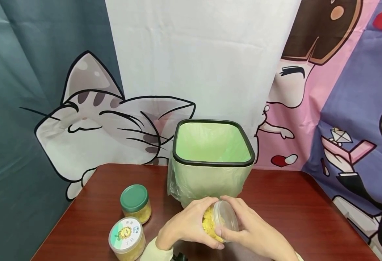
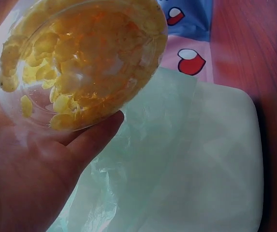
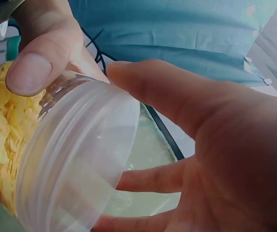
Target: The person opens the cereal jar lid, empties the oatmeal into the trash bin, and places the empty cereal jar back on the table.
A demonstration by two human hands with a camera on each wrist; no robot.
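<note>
A clear plastic jar (image 1: 210,225) of yellow flakes lies tilted on its side between both hands, above the table's front. My left hand (image 1: 191,224) grips the jar's body, thumb on the near side and fingers over the far side. At the other end sits a translucent screw lid (image 1: 227,216). My right hand (image 1: 257,232) holds that lid by its rim, thumb and fingers spread around it. The right wrist view shows the lid (image 3: 87,159) on the jar's mouth, with yellow flakes (image 3: 5,140) packed behind it. In the left wrist view the jar's base (image 2: 80,63) faces the camera.
Behind the hands stands a light green bin (image 1: 210,177) with a black rim and a clear plastic liner. On the left are a green-lidded jar (image 1: 134,199) and a jar with a printed lid (image 1: 126,237). A patterned cloth (image 1: 194,54) hangs behind the brown table (image 1: 282,203).
</note>
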